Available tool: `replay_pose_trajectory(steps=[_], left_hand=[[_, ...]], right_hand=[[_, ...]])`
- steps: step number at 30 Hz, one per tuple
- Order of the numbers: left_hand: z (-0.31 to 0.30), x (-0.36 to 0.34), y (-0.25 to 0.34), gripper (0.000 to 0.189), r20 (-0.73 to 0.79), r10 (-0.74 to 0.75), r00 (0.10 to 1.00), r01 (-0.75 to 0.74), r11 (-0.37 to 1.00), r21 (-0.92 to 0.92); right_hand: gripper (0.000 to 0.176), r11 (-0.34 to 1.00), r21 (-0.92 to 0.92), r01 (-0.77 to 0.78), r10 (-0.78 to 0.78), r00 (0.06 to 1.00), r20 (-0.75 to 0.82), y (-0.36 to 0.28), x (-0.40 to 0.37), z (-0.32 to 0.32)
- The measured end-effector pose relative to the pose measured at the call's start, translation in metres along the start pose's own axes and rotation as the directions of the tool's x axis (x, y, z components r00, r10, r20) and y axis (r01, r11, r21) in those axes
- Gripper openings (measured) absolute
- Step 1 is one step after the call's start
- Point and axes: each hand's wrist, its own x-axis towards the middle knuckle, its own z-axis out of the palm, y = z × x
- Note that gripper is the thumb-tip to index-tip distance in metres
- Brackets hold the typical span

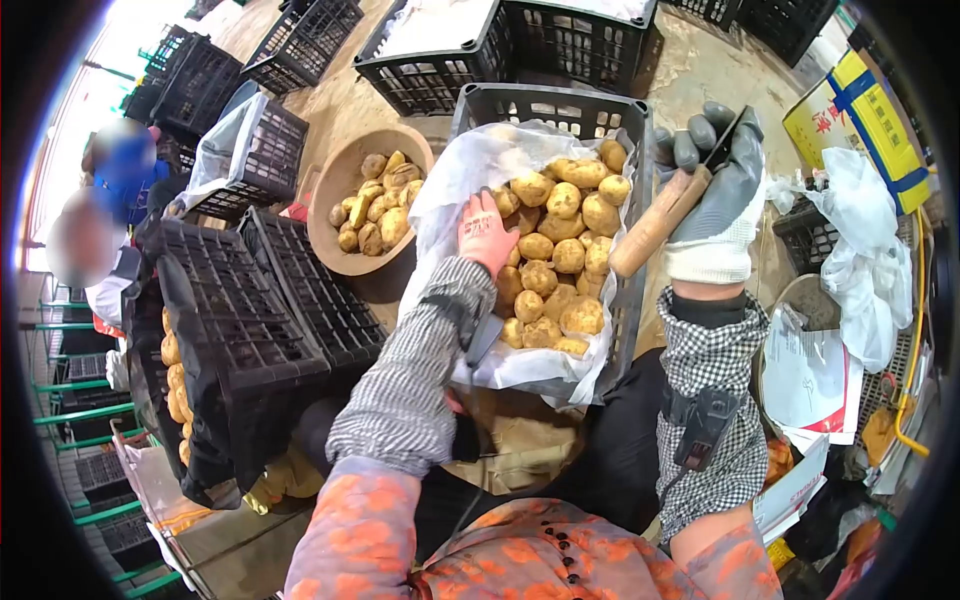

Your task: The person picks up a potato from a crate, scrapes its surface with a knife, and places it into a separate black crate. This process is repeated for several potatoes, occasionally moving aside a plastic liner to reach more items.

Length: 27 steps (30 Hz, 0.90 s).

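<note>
In front of me, a black plastic crate (pixel 548 98) lined with a white sheet (pixel 437 225) holds many yellow potatoes (pixel 566 200), some with soil on them. My left hand (pixel 486 234), in a pink glove, rests at the left side of the potatoes, against the liner. Its fingers look stretched out, with nothing visible gripped. My right hand (pixel 715 190), in a grey-coated glove with a white cuff, is raised beyond the crate's right edge. It is closed around a wooden-handled knife (pixel 655 228), its handle pointing down to the left and its dark blade partly hidden between fingers and palm.
A round tan basin (pixel 323 215) with potatoes stands left of the crate. Black crates (pixel 235 300) lie tilted at the left, and more stand behind (pixel 430 75). A yellow box (pixel 860 120) and plastic bags (pixel 865 260) are at the right. Other people (pixel 125 190) are far left.
</note>
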Motion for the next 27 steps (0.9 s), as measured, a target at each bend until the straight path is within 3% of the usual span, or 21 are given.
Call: replay_pose_trajectory(steps=[1,2,6,7,8,9,10,11,12,14,16,17,18,20,22,23,24,25,26,27], left_hand=[[0.003,0.011,0.005,0.087,0.065,-0.134,0.989,0.129,0.988,0.084],[0.008,0.021,0.007,0.093,0.115,-0.27,0.956,0.248,0.953,0.174],[0.011,0.054,0.0,0.088,-0.01,-0.233,0.973,0.232,0.972,-0.016],[0.008,0.061,-0.002,0.079,0.132,-0.302,0.944,0.315,0.944,-0.099],[0.006,0.055,-0.006,0.079,0.14,-0.305,0.942,0.32,0.942,-0.102],[0.002,0.042,-0.012,0.069,0.169,-0.207,0.964,0.263,0.846,-0.464],[-0.004,0.033,-0.016,0.06,0.144,-0.105,0.984,0.177,0.625,-0.76],[-0.024,0.017,-0.012,0.059,0.208,-0.008,0.978,0.195,0.385,-0.902],[-0.052,-0.004,-0.004,0.058,0.243,0.102,0.965,0.231,0.118,-0.966],[-0.101,-0.046,0.009,0.064,0.259,0.265,0.929,0.294,-0.098,-0.951],[-0.145,-0.083,0.02,0.072,0.152,0.33,0.932,0.148,0.038,-0.988],[-0.155,-0.093,0.016,0.077,0.141,0.34,0.93,0.135,0.043,-0.99],[-0.172,-0.11,0.028,0.075,0.125,0.245,0.961,0.152,-0.097,-0.984],[-0.181,-0.134,0.026,0.079,0.109,0.126,0.986,0.126,-0.141,-0.982],[-0.169,-0.147,0.021,0.081,-0.049,0.035,0.998,-0.049,-0.002,-0.999],[-0.166,-0.151,0.017,0.08,-0.052,0.0,0.999,-0.052,0.128,-0.99],[-0.162,-0.155,0.012,0.079,-0.055,-0.033,0.998,-0.045,0.254,-0.966],[-0.159,-0.159,0.009,0.079,-0.05,-0.037,0.998,-0.039,0.242,-0.969],[-0.158,-0.16,0.004,0.078,-0.106,-0.009,0.994,-0.093,0.395,-0.914],[-0.158,-0.16,0.001,0.078,-0.157,0.03,0.987,-0.148,0.537,-0.831]], right_hand=[[0.031,1.0,-0.026,-0.003,0.003,1.0,0.016,0.002,-0.002,0.003],[0.04,0.997,-0.072,-0.014,0.007,0.995,-0.097,0.003,-0.004,0.018],[0.043,0.995,-0.097,-0.027,0.033,0.997,0.07,0.016,-0.002,0.011],[0.044,0.993,-0.111,-0.048,0.055,0.996,0.063,0.016,-0.001,0.011],[0.045,0.989,-0.127,-0.078,0.085,0.995,0.057,0.016,-0.001,0.011],[0.045,0.987,-0.131,-0.087,0.095,0.994,0.058,0.017,-0.003,0.01],[0.043,0.982,-0.149,-0.12,0.133,0.988,0.08,0.017,-0.002,0.01],[0.04,0.975,-0.163,-0.15,0.168,0.98,0.103,0.019,-0.004,0.013],[0.04,0.976,-0.156,-0.154,0.172,0.979,0.109,0.02,-0.008,0.017],[0.035,0.853,-0.49,-0.177,0.298,0.938,0.18,0.022,-0.02,0.027],[0.032,0.775,-0.562,-0.289,0.527,0.786,0.322,0.031,-0.031,0.032],[0.026,0.775,-0.554,-0.303,0.544,0.766,0.342,0.035,-0.045,0.036],[0.021,0.774,-0.546,-0.321,0.562,0.744,0.36,0.038,-0.06,0.04],[0.024,0.576,-0.793,-0.199,0.696,0.629,0.348,0.038,-0.075,0.044],[0.03,0.515,-0.832,0.206,0.542,0.674,0.502,0.059,-0.092,0.032],[0.033,0.446,-0.799,0.404,0.438,0.68,0.588,0.064,-0.102,0.031],[0.033,0.437,-0.804,0.404,0.446,0.679,0.583,0.066,-0.107,0.031],[0.029,0.388,-0.771,0.505,0.417,0.65,0.636,0.07,-0.111,0.03],[0.025,0.334,-0.726,0.601,0.387,0.614,0.687,0.072,-0.114,0.03],[0.032,0.332,-0.763,0.554,0.463,0.609,0.644,0.071,-0.117,0.033]])
